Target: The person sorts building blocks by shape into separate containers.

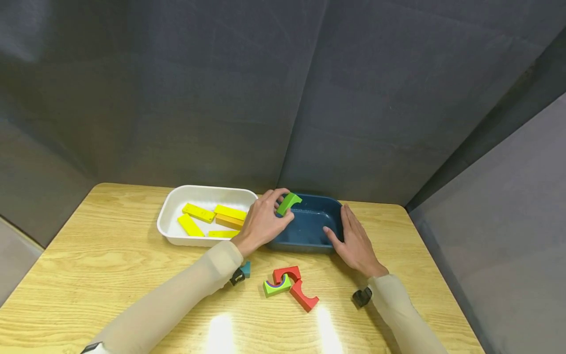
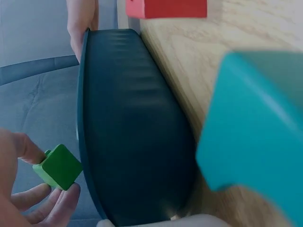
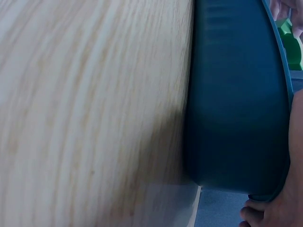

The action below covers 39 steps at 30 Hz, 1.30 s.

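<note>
A green arch-shaped block [image 1: 289, 203] is pinched between the thumb and fingers of my left hand [image 1: 265, 216], over the left end of a dark blue tray [image 1: 305, 248]. In the left wrist view the square end of that block [image 2: 60, 166] faces the camera, beside the tray's rim. My right hand [image 1: 355, 246] holds the tray's right end, thumb over the inside and fingers along the outer wall. From the right wrist view, the fingers [image 3: 253, 215] show curled at the corner. Inside the tray, the visible floor is bare.
A white tray [image 1: 190, 242] at the left contains several yellow blocks [image 1: 190, 225]. In front of the blue tray lie two red arch blocks [image 1: 305, 297] and another green arch block [image 1: 277, 286]. A teal block [image 1: 246, 269] is partly hidden by my left wrist. Dark fabric [image 1: 221, 98] hangs behind the table.
</note>
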Motion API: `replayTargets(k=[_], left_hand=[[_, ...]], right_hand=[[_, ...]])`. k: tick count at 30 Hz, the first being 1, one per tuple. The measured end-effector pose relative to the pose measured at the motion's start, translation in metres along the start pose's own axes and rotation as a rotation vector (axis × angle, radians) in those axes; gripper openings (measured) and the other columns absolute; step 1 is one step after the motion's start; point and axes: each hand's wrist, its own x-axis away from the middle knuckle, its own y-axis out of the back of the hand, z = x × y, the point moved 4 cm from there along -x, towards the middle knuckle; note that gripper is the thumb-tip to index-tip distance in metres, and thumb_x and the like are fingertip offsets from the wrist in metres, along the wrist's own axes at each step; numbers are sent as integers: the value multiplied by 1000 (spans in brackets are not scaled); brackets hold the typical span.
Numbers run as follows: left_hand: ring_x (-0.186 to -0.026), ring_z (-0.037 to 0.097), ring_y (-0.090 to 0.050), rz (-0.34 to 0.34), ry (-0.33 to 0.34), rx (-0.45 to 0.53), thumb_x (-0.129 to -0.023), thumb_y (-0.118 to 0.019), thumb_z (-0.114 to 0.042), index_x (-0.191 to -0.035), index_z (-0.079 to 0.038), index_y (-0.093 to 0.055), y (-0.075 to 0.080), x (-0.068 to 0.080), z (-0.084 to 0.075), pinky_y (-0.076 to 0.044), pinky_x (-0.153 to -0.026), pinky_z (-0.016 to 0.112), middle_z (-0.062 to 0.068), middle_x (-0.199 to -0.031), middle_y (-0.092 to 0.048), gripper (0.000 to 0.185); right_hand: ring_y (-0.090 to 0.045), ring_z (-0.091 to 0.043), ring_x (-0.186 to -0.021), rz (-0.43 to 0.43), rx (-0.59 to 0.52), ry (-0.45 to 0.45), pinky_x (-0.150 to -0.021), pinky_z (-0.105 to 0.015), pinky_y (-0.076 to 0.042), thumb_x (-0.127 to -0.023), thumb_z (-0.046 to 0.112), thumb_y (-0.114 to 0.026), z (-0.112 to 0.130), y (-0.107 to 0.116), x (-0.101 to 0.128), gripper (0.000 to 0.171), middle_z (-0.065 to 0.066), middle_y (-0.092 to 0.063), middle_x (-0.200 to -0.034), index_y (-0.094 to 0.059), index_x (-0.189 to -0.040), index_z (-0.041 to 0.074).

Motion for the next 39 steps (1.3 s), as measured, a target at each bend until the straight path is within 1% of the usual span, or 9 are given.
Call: replayTargets(k=[3, 5, 7, 12, 18, 25, 31, 35, 39], left_hand=[[-109, 28, -70, 6, -5, -27, -96, -72, -27, -146, -14, -62, -1, -2, 1, -62, -94, 43, 10, -133, -67, 52], [-120, 30, -67, 9, -18, -58, -97, -72, -27, -149, -12, -60, -1, -2, 1, -60, -102, 45, 11, -144, -63, 55], [-126, 30, -65, 13, -44, -104, -98, -72, -28, -150, -12, -59, -1, -1, 0, -58, -106, 46, 11, -151, -58, 56], [-122, 29, -66, 9, -119, -180, -98, -73, -28, -148, -13, -60, 1, 2, -7, -63, -97, 44, 9, -150, -60, 54], [-120, 27, -67, 6, -156, -220, -98, -73, -28, -146, -13, -62, 5, 5, -7, -63, -94, 42, 8, -147, -62, 51], [-123, 26, -68, -1, -259, -242, -97, -73, -26, -142, -13, -65, 10, 14, -8, -62, -98, 41, 8, -145, -64, 48], [-125, 27, -67, -8, -339, -282, -96, -75, -26, -142, -12, -67, 14, 23, -12, -59, -104, 40, 9, -143, -66, 48], [-126, 26, -68, -13, -382, -302, -96, -76, -26, -142, -12, -67, 19, 29, -15, -58, -106, 40, 9, -142, -67, 49], [-126, 26, -68, -26, -403, -287, -95, -77, -25, -140, -12, -68, 26, 36, -16, -59, -105, 40, 8, -141, -68, 48]], right_hand=[[-15, -44, -164, 4, -2, -3, -130, -63, -17, -109, 62, -47, -1, 0, -1, 95, -20, -8, -179, -11, -171, -1], [-14, -43, -164, 11, -4, -5, -131, -63, -16, -109, 62, -47, -1, -1, -1, 96, -20, -7, -179, -10, -171, -1], [-13, -43, -164, 18, -5, -6, -131, -63, -15, -109, 62, -47, -1, -1, -1, 96, -20, -6, -179, -9, -171, -1], [-12, -43, -164, 25, 0, -7, -131, -63, -15, -109, 62, -47, -1, -1, -1, 96, -21, -6, -179, -8, -171, -1], [-14, -44, -164, 17, -1, -6, -131, -64, -15, -109, 62, -47, 0, 0, -1, 96, -21, -6, -179, -9, -170, -2], [-15, -45, -163, 5, 1, -5, -130, -65, -17, -109, 62, -47, 0, -1, 0, 95, -22, -9, -178, -11, -170, -2], [-15, -46, -163, -4, -6, -1, -130, -66, -17, -110, 60, -48, 0, -1, 1, 94, -24, -11, -178, -12, -170, -3], [-15, -45, -163, 2, -7, -3, -130, -65, -17, -110, 60, -48, -1, -2, 1, 94, -22, -9, -179, -12, -170, -2], [-15, -46, -163, 11, -6, -3, -130, -66, -17, -109, 61, -48, -2, -2, 0, 95, -20, -6, -179, -9, -171, -1]])
